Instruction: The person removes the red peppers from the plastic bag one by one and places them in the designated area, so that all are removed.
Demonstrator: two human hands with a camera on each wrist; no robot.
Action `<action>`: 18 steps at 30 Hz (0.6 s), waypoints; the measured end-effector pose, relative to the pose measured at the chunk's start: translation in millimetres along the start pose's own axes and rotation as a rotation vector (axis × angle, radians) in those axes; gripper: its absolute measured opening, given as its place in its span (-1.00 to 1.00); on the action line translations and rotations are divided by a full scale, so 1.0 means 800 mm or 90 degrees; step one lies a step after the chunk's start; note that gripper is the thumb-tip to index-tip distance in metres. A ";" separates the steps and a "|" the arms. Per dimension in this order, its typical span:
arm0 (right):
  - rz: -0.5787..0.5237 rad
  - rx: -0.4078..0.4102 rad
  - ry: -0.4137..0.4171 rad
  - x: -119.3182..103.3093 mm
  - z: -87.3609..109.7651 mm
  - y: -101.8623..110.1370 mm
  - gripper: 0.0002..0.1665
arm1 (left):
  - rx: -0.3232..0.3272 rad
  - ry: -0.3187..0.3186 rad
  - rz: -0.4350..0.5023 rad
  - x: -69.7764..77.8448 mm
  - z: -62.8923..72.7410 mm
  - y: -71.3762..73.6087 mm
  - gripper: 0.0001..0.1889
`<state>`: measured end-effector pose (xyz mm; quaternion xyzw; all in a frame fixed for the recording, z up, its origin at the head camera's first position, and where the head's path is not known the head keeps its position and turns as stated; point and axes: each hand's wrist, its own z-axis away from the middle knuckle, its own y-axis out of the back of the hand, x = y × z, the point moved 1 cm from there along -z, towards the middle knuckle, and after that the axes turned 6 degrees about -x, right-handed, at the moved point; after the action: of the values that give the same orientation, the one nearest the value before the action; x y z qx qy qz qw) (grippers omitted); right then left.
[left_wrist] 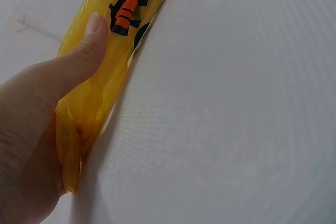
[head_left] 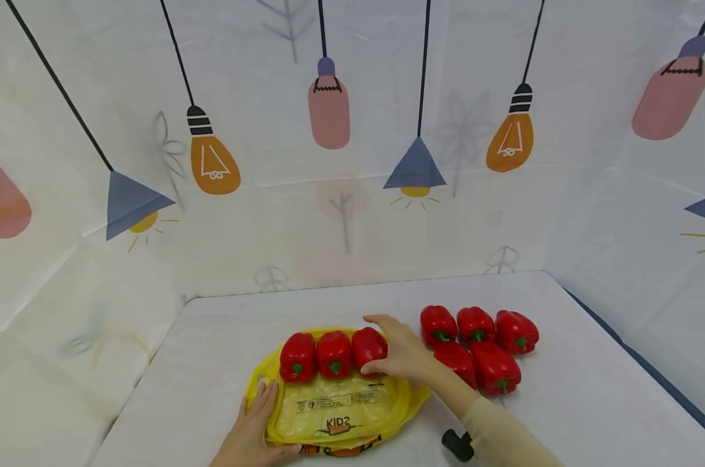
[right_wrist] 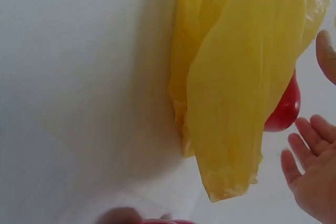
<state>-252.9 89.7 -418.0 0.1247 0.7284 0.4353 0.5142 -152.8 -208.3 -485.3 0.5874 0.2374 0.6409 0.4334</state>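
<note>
A yellow plastic bag (head_left: 323, 415) with printed lettering lies spread on the white table. Three red bell peppers rest in a row along its far side: the left one (head_left: 298, 358), the middle one (head_left: 334, 355) and the right one (head_left: 368, 350). My left hand (head_left: 255, 428) holds the bag's near left edge, its thumb (left_wrist: 86, 51) along the front. My right hand (head_left: 401, 350) is around the right pepper, fingers and thumb spread apart. In the right wrist view, the bag's loose end partly covers a red pepper (right_wrist: 286, 109) close to the fingertips.
Several more red bell peppers (head_left: 495, 366) are grouped on the table right of the bag, partly behind the right forearm. A small black object (head_left: 458, 445) lies by the right sleeve. A lamp-patterned cloth (head_left: 340, 214) hangs behind the table.
</note>
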 end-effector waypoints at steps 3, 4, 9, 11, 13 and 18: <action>-0.010 -0.031 -0.005 0.005 -0.004 -0.003 0.09 | 0.002 0.002 0.001 0.000 -0.001 0.000 0.31; -0.011 -0.038 -0.006 0.006 -0.006 -0.005 0.10 | 0.002 0.001 0.001 0.000 -0.001 0.000 0.31; -0.009 -0.065 -0.001 0.014 -0.011 -0.012 0.13 | 0.001 -0.015 -0.003 0.001 0.001 0.002 0.29; -0.008 -0.077 -0.006 0.017 -0.013 -0.015 0.14 | -0.001 -0.024 -0.005 0.002 0.002 0.003 0.27; -0.001 -0.086 -0.009 0.020 -0.014 -0.019 0.13 | -0.001 -0.030 -0.004 0.002 0.002 0.004 0.26; 0.009 -0.085 -0.017 0.023 -0.015 -0.024 0.05 | -0.003 -0.032 -0.002 0.002 0.002 0.004 0.27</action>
<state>-266.5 84.0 -443.1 0.1011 0.6902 0.4847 0.5277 -152.1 -208.9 -481.4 0.6020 0.2256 0.6256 0.4419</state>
